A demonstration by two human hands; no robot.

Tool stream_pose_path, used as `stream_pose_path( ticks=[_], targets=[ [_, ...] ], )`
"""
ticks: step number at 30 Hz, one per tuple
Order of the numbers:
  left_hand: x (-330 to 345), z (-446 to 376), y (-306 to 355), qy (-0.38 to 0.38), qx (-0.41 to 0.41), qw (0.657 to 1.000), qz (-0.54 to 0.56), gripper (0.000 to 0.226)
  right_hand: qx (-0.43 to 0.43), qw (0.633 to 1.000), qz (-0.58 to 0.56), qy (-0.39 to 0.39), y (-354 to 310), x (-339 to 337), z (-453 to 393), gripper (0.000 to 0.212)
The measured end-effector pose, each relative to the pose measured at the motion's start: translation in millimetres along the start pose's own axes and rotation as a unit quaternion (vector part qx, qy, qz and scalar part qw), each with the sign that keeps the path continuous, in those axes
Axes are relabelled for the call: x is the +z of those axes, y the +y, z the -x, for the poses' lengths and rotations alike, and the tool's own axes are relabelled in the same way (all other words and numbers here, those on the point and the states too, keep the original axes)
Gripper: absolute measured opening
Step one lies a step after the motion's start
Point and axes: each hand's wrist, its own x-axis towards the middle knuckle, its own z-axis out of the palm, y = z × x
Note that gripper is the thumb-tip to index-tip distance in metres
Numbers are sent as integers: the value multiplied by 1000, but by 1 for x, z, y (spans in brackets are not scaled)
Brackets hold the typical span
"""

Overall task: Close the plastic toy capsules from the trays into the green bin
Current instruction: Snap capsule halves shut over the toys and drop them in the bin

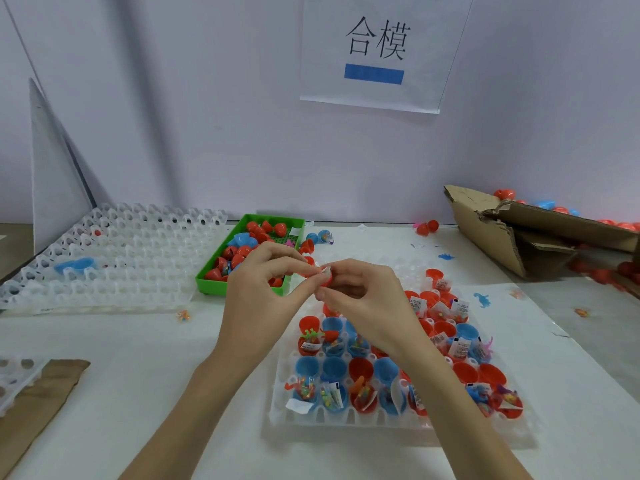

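My left hand (266,282) and my right hand (363,292) meet above the table and together pinch a red capsule (325,274) with a white paper slip at its top. Most of the capsule is hidden by my fingers. Below my hands lies a clear tray (346,422) with several open red and blue capsule halves holding small toys and paper slips. The green bin (207,277) stands just left of my hands, with several red and blue capsules inside.
A stack of clear trays (114,258) lies at the left with a blue capsule (74,266) on it. A torn cardboard box (526,233) with more capsules sits at the right. Loose capsules (427,227) and small toys lie on the white table (173,375).
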Motion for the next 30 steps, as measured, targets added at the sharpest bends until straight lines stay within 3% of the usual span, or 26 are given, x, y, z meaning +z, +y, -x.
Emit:
stream_pose_path(
  ticks=[11,20,25,30],
  targets=[
    [1,1,0,-3,-30,999,38,3,-3,1000,-21,-1,0,2,0,25],
    [1,1,0,15,58,998,-31,4,-23,999,-15,15,-1,5,2,24],
    [1,1,-4,30,-73,993,87,15,-26,999,-28,20,-5,7,2,29],
    [2,-2,-7,43,-216,954,202,45,-18,998,-52,15,-8,8,2,32]
  ],
)
